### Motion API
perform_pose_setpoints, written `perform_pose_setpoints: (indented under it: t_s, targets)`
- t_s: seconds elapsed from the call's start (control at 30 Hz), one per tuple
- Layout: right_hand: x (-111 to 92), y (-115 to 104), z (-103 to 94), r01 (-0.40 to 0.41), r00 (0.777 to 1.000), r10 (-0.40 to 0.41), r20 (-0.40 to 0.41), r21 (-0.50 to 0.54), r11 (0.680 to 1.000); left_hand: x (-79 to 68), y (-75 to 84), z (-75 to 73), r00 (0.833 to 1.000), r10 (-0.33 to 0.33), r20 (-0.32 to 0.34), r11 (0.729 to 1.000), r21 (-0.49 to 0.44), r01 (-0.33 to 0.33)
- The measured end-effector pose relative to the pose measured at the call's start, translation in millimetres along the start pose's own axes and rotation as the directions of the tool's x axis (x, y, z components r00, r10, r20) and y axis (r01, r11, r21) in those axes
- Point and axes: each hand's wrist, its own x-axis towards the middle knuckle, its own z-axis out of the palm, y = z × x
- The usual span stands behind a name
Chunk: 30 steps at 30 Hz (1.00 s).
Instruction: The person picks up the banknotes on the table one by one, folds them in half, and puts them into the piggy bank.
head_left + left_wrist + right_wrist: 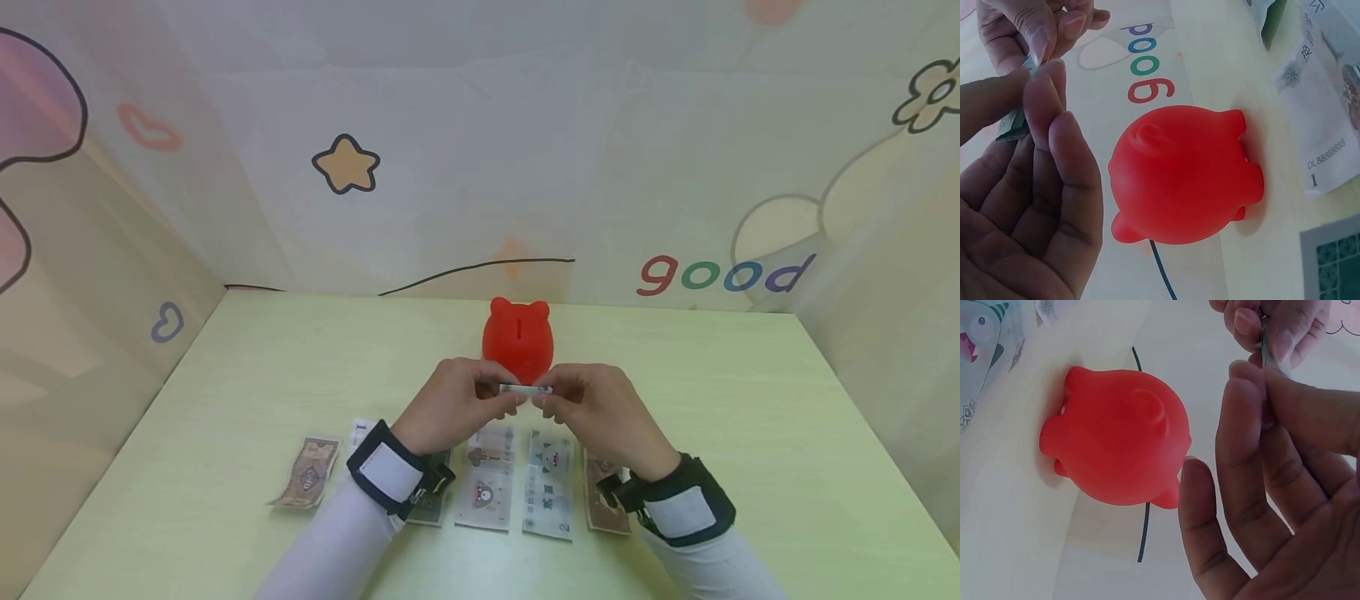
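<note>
Red piggy bank (pixel 517 343), table (pixel 750 400) room either side; left hand (pixel 455 404) and right hand (pixel 606 412) pinch a folded note (pixel 526 389) by its ends.

Piggy bank (pixel 517 337): on the bench (pixel 772 400), toward the back.
Held note (pixel 526 389): between left hand (pixel 452 402) and right hand (pixel 602 410), in front of the piggy bank — above the bench.
Row of notes (pixel 483 504): across the bench, nearer the front — leftmost note (pixel 308 475) left of the left sleeve (pixel 337 537).

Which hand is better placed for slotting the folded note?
Left hand, probably: it and the right hand both pinch the folded note, but in head view left fingertips align slightly closer with the piggy bank's slot.
</note>
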Motion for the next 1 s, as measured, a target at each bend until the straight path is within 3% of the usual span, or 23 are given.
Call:
perform_pose_setpoints:
  t_s: [0.4, 1.0]
  targets:
    - [1.1, 1.9, 3.8, 0.023, 1.0, -0.023, -0.002, -0.057, 0.998, 0.0, -0.4, -1.2, 1.0, 0.016, -0.006, 1.0, -0.007, -0.016]
    - [-0.4, 1.2, 1.1, 0.048, 0.998, -0.046, 0.039, -0.031, 0.998, -0.4, -2.1, 0.5, 0.998, 0.068, -0.01, 0.998, 0.015, -0.068]
